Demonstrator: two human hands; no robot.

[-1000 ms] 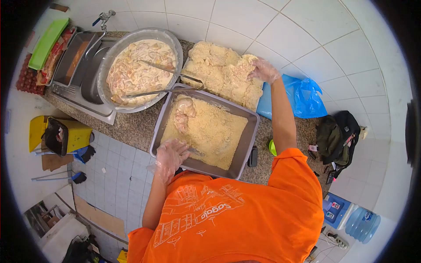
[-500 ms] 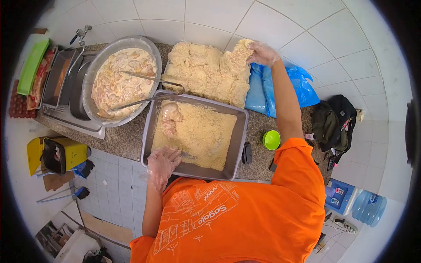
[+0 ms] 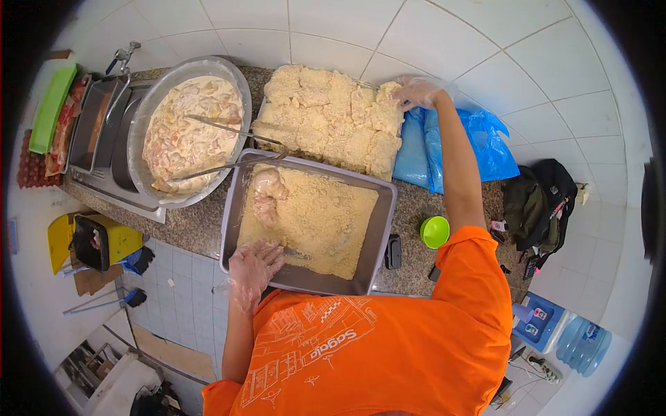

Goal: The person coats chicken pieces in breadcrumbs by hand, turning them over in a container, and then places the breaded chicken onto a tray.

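My left hand (image 3: 255,270), in a clear plastic glove, rests with fingers stretched at the near left edge of a grey tub (image 3: 386,229) of breadcrumbs (image 3: 326,215). Inside the tub, a pale raw chicken piece (image 3: 268,191) lies on the crumbs, a little beyond this hand. At the far right corner of a tray piled with breaded chicken pieces (image 3: 326,114), my gloved right hand (image 3: 420,92) touches the edge of a breaded piece (image 3: 386,99). That piece lies on the pile, and the fingers are spread at its side.
Metal tongs (image 3: 239,128) lie across a large basin (image 3: 243,83) of chicken in creamy batter. Blue plastic bags (image 3: 479,142) sit right of the tray. A green cup (image 3: 435,232) and a black object (image 3: 393,251) stand on the counter. A sink (image 3: 125,156) is at left.
My right hand has lowered the breaded chicken piece, which was held up, onto the tray's far right corner. My left hand stays by the tub's edge. The view has shifted slightly.
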